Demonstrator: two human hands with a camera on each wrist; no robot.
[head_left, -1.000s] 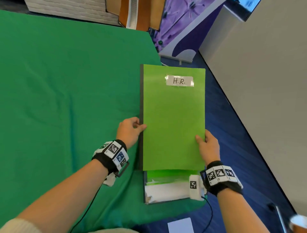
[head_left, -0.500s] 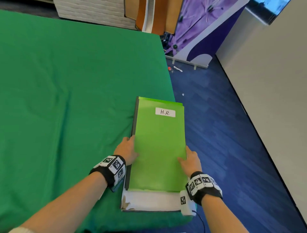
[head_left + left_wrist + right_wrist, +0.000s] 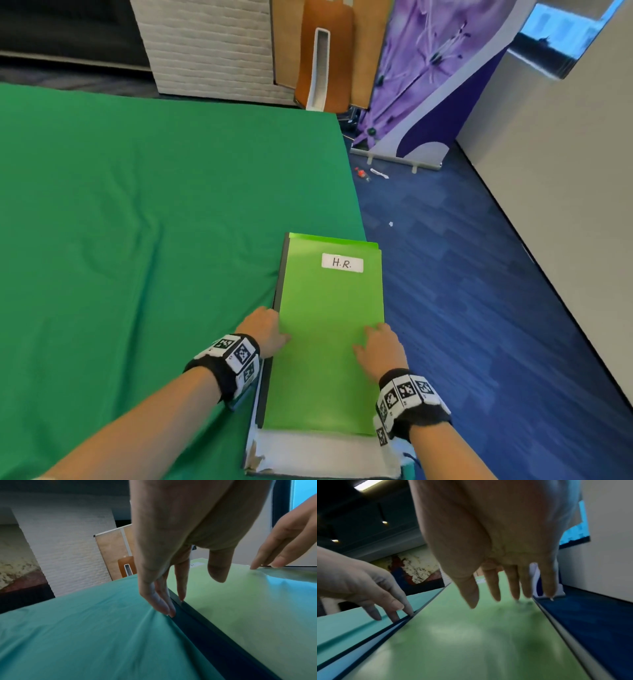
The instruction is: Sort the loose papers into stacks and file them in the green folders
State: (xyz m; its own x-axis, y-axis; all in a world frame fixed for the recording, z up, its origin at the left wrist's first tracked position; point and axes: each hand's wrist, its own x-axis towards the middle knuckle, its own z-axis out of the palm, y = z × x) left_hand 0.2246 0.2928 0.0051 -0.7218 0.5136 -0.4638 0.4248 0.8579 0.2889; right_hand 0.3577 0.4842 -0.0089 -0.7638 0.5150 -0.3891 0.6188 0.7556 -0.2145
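A light green folder (image 3: 329,329) with a white "H.R." label (image 3: 342,263) lies flat on top of another folder at the table's right edge. White papers (image 3: 325,452) stick out under its near end. My left hand (image 3: 265,329) rests at the folder's left edge, its straight fingers (image 3: 169,607) touching the dark spine (image 3: 197,623). My right hand (image 3: 378,346) lies on the folder's right side, fingertips (image 3: 496,595) down on the green cover (image 3: 471,635). Neither hand grips anything.
The table is covered by a green cloth (image 3: 137,240). Its right edge drops to a blue floor (image 3: 479,308) just beside the folders. A purple banner (image 3: 421,85) and a white wall (image 3: 565,188) stand beyond.
The H.R. folder went from held upright to lying flat on the lower folder. Both hands let go of its edges and now rest on it with straight fingers.
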